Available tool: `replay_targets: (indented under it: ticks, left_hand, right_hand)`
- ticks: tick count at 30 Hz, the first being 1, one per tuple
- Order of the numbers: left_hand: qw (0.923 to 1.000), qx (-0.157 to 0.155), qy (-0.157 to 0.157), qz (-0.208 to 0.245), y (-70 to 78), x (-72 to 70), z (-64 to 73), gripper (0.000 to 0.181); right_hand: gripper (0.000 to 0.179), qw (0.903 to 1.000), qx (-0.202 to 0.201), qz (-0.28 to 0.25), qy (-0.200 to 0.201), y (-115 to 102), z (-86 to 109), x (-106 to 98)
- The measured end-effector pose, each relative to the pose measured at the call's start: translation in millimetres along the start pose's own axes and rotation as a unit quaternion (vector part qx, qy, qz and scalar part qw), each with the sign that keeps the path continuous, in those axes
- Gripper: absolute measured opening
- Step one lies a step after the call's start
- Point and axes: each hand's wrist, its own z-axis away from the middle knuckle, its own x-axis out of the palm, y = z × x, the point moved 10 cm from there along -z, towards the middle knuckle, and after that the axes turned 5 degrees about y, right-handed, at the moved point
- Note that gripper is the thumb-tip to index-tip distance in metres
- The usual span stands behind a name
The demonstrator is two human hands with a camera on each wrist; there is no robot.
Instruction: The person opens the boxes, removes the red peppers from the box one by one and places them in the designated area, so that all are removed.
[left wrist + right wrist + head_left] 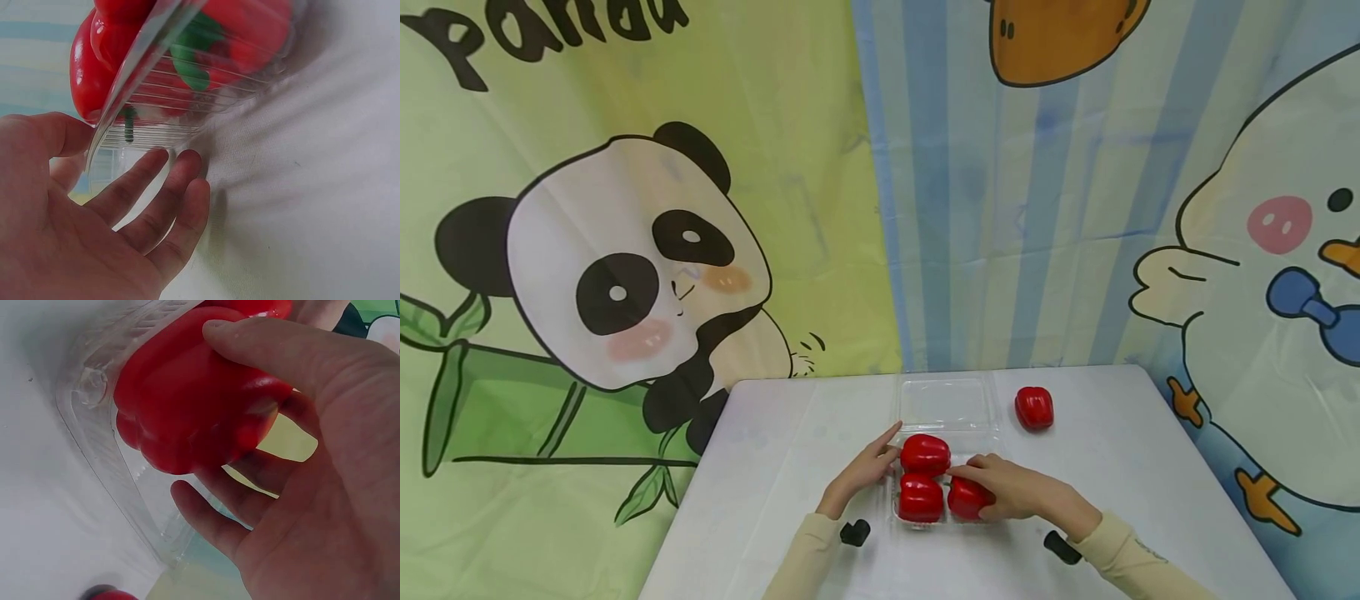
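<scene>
A clear plastic container (897, 510) stands on the table with red bell peppers in it. Two peppers are in its left half, a rear pepper (925, 455) and a front pepper (921, 498). My right hand (1018, 487) grips a third bell pepper (194, 394) at the container's front right, thumb on one side and fingers round the other. Along the container's left side, my left hand (867, 467) rests against the rim and wall with loosely extended fingers (159, 206). Green stems (190, 56) show through the plastic in the left wrist view.
The container's clear lid (946, 404) lies folded back behind it. Another red bell pepper (1034, 408) lies on the white table (805, 442) to the right of the lid. A cartoon-printed curtain (820, 208) hangs behind the table.
</scene>
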Motion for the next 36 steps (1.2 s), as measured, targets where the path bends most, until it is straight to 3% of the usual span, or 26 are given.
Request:
replay_targets:
  ticks: [21,30,36]
  left_hand:
    - [1.0000,-0.003,-0.009,0.000,-4.2,2.4,-1.2,0.058]
    - [0.9999,0.010,-0.012,-0.008,-2.3,2.4,-1.8,0.058]
    - [0.9999,-0.001,-0.009,-0.008,-3.6,1.8,-1.4,0.057]
  right_hand:
    - [0.078,0.9998,-0.005,0.015,0.010,1,3.0,-16]
    - [0.077,0.9998,-0.005,0.012,0.013,4,5.3,-22]
    - [0.078,0.9998,-0.013,0.005,0.017,4,9.1,-25]
